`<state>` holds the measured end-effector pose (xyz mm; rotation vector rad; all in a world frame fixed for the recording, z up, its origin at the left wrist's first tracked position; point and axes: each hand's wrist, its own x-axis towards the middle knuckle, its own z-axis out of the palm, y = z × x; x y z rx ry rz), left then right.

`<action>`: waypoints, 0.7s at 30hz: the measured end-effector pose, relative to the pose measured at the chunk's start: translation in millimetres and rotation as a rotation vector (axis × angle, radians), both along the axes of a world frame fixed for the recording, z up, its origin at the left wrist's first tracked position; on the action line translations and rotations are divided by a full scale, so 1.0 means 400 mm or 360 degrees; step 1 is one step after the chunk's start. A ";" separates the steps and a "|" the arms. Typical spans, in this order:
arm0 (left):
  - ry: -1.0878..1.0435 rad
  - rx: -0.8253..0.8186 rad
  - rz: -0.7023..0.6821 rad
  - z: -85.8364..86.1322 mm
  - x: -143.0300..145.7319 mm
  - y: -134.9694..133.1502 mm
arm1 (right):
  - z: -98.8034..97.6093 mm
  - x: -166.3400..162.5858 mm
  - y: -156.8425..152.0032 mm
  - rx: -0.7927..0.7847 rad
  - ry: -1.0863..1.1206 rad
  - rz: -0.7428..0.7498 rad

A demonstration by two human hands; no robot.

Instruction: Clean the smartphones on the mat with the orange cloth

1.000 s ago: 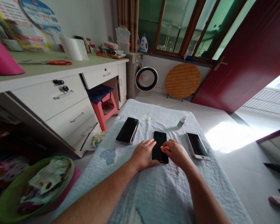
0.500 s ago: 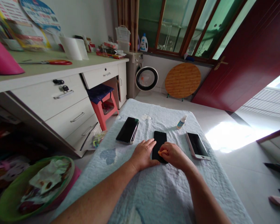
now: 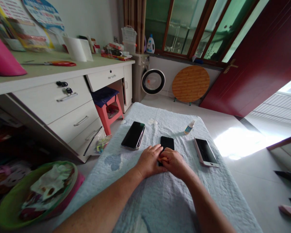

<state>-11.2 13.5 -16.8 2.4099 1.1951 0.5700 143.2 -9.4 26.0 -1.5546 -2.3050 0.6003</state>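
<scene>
A black smartphone (image 3: 167,141) lies on the light blue quilted cover, its lower part hidden by my hands. My left hand (image 3: 149,160) grips its left side, fingers near the upper edge and thumb at the lower end. Pinched in my right hand (image 3: 174,161) is a small orange cloth (image 3: 163,159), pressed to the screen close to my left hand. To the left lies a stack of dark-screened phones (image 3: 134,135). On the right is a white-framed phone (image 3: 206,152) on top of something pinkish. A small spray bottle (image 3: 189,127) stands behind them.
The quilted cover (image 3: 140,200) spreads under everything. A white desk (image 3: 70,106) with drawers runs along the left, and a pink stool (image 3: 109,110) is tucked by it. At lower left sits a green basket (image 3: 12,200). A round wooden tabletop (image 3: 191,83) leans at the back.
My right hand has slid left across the phone with the orange cloth, up against my left hand. My left hand stays in place on the phone.
</scene>
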 end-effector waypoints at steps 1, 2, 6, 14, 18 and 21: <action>-0.0002 0.0007 0.0004 -0.001 0.001 0.000 | -0.001 -0.005 -0.001 0.0026 0.0014 0.0008; -0.0003 0.0013 0.0009 -0.001 0.001 0.000 | -0.003 -0.010 -0.002 0.0054 0.0031 0.0017; -0.0007 -0.0004 0.0006 0.005 0.001 -0.001 | -0.008 -0.013 -0.001 0.0118 0.0055 0.0018; 0.0012 -0.0045 -0.0007 0.018 -0.001 -0.004 | -0.012 0.041 0.025 0.0075 -0.0026 -0.0183; 0.0013 -0.0068 -0.0022 0.021 -0.002 -0.004 | -0.008 0.069 0.032 0.0088 -0.0084 -0.0321; 0.0017 -0.0089 -0.0029 0.024 -0.002 -0.004 | -0.006 0.086 0.036 0.0083 -0.0159 -0.0366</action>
